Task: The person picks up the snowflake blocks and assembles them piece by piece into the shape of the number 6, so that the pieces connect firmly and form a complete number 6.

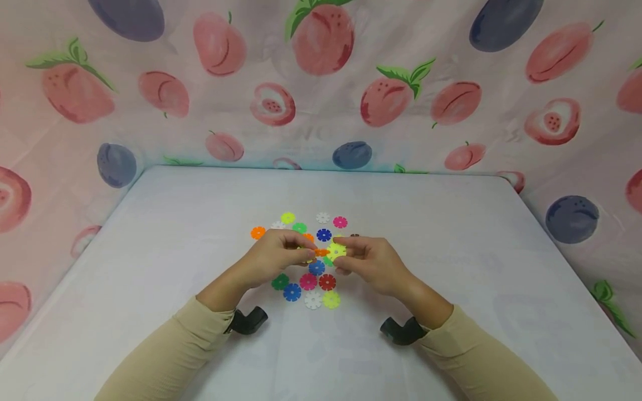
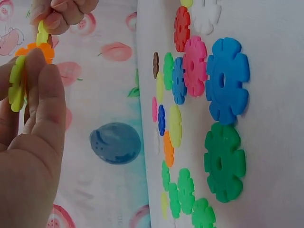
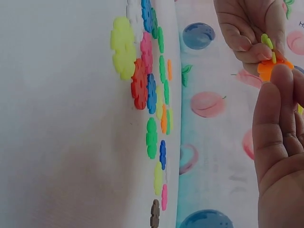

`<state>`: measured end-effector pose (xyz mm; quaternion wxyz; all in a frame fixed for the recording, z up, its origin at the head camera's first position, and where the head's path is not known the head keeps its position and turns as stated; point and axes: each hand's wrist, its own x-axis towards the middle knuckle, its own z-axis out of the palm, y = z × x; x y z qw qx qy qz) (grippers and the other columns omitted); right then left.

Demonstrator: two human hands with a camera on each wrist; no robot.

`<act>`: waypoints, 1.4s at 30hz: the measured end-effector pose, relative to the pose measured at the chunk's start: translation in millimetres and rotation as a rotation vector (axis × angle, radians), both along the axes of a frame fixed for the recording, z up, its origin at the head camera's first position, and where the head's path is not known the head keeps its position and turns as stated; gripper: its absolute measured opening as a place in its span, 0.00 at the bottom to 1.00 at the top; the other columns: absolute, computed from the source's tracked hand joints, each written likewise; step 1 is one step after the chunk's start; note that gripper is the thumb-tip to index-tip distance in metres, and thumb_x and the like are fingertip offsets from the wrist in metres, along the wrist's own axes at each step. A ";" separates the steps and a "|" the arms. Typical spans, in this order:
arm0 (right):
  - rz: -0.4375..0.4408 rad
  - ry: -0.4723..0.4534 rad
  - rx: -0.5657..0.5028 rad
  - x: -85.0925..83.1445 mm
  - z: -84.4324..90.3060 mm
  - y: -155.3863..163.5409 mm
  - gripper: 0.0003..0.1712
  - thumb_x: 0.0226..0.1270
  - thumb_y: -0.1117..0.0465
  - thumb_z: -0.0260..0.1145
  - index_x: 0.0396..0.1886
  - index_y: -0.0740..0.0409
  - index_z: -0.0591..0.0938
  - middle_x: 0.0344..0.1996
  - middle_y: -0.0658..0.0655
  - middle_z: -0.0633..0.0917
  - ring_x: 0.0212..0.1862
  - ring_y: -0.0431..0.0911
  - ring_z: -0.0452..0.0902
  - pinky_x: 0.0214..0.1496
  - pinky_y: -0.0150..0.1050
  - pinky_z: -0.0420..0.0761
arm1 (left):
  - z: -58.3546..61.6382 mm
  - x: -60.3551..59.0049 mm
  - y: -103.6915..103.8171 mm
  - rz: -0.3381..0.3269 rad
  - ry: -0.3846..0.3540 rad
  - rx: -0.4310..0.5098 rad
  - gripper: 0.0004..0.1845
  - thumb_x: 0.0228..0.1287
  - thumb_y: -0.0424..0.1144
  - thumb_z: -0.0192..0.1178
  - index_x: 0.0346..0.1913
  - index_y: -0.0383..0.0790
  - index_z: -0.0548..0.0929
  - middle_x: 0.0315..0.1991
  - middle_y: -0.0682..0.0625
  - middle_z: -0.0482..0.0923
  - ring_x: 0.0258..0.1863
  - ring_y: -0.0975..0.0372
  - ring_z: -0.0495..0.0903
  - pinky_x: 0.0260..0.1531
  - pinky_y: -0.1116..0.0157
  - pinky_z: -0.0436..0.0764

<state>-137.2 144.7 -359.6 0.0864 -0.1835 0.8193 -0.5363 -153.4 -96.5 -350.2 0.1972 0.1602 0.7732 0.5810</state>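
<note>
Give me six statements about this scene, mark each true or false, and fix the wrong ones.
1. The left hand rests flat on the table. False: it pinches a yellow disc above the table.
2. The right hand holds another yellow disc. True.
3. An orange disc is between these two. True.
4. In the head view, the red disc lies left of the pink disc beside it. False: it lies right.
5. Both sleeves are black. False: they are tan.
6. The backdrop is printed with fruit. True.
</note>
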 end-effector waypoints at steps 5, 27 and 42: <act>-0.003 0.005 -0.041 0.6 -1.1 -0.4 0.25 0.67 0.65 0.70 0.62 0.70 0.78 0.25 0.54 0.84 0.36 0.46 0.87 0.39 0.37 0.84 | 1.3 1.1 -0.4 0.003 0.012 0.003 0.10 0.68 0.36 0.65 0.46 0.32 0.86 0.39 0.45 0.84 0.44 0.45 0.84 0.50 0.49 0.81; -0.008 -0.025 -0.094 0.1 -1.8 -7.0 0.25 0.66 0.67 0.70 0.62 0.70 0.78 0.28 0.57 0.86 0.37 0.49 0.88 0.46 0.34 0.83 | -2.0 1.0 1.8 0.026 0.032 -0.064 0.10 0.70 0.38 0.64 0.47 0.36 0.85 0.39 0.48 0.84 0.43 0.48 0.84 0.50 0.52 0.81; 0.037 -0.020 -0.037 -3.0 1.8 -9.1 0.26 0.66 0.65 0.70 0.62 0.70 0.77 0.31 0.55 0.86 0.38 0.50 0.87 0.45 0.36 0.83 | 0.6 -0.6 5.5 0.001 0.162 -0.176 0.09 0.67 0.42 0.65 0.46 0.44 0.86 0.44 0.54 0.81 0.49 0.56 0.76 0.46 0.59 0.81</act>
